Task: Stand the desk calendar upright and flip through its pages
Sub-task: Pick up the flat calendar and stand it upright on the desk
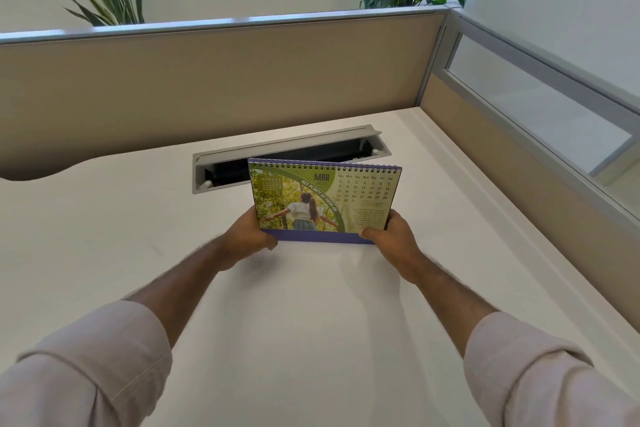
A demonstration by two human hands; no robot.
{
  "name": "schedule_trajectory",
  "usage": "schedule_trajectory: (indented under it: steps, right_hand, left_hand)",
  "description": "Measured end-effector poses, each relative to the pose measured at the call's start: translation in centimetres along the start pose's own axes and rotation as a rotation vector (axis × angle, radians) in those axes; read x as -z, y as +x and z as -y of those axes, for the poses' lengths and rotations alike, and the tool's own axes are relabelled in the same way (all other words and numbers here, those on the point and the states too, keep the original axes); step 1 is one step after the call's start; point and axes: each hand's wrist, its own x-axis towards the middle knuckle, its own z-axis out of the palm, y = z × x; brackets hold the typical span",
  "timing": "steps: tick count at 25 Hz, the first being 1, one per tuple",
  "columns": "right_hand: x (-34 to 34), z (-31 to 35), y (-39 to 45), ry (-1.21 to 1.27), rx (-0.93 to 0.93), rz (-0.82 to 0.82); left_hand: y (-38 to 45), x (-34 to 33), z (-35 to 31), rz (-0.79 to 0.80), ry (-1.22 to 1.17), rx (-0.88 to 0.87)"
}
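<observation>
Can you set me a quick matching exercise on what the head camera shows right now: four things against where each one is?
Things:
1. left hand
2. right hand
3. wire binding
4. cable hatch

Places:
A. along the calendar's top edge
B. open in the desk behind the calendar
C. gripping the calendar's lower corner under the date grid
D. gripping the calendar's lower corner under the photo

Pairs: 1-D, 2-C, 3-A, 4-B. The desk calendar shows its MAR page.

Bright, even daylight — soft shadows on the desk (104,236), blurred sleeves (86,374), wide-angle bending at edges.
</observation>
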Motion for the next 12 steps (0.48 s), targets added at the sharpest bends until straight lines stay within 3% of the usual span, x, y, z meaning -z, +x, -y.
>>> schedule_trajectory:
  steps: [3, 9, 12]
  right_hand:
    - [0.2, -0.2, -0.5, -0.066, 0.059, -0.057]
    - [0.7, -0.6, -2.4, -0.144, 0.199, -0.392]
    - [0.1, -0.8, -3.3, -0.067, 0.184, -0.431]
  left_hand:
    - [-0.3, 0.0, 0.0, -0.070, 0.011, 0.001]
    - [-1.7, -0.7, 1.9, -0.591, 0.124, -0.070]
    - [-2.0, -1.2, 2.2, -0.654, 0.106, -0.108]
